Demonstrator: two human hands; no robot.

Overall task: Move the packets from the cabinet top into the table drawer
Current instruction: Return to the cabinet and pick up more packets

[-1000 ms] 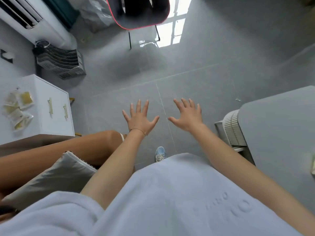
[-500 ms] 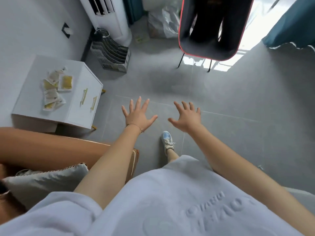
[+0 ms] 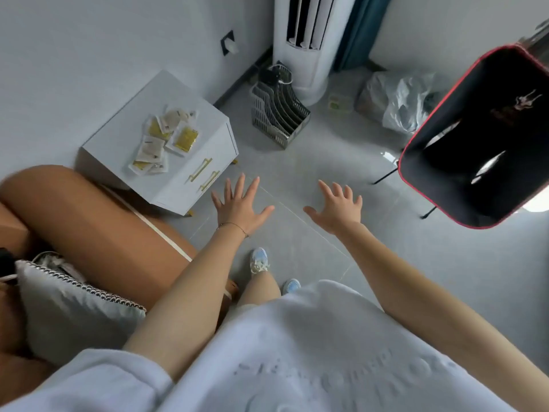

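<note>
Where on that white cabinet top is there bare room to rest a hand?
On the cabinet, a bare strip runs along the wall-side edge to the far corner. The packets crowd the side above the drawer handles.

You have no text here that can be read. The raised lettering across your shirt [image 3: 341, 379] is too faint and warped to make out. The print on the packets [image 3: 184, 139] is too small, and the chair [image 3: 463, 173] back bears only a blurred mark.

Glossy crinkled packets [image 3: 166, 138] lie on the matt white cabinet [image 3: 124, 135] with brass-look handles [image 3: 205, 173].
</note>
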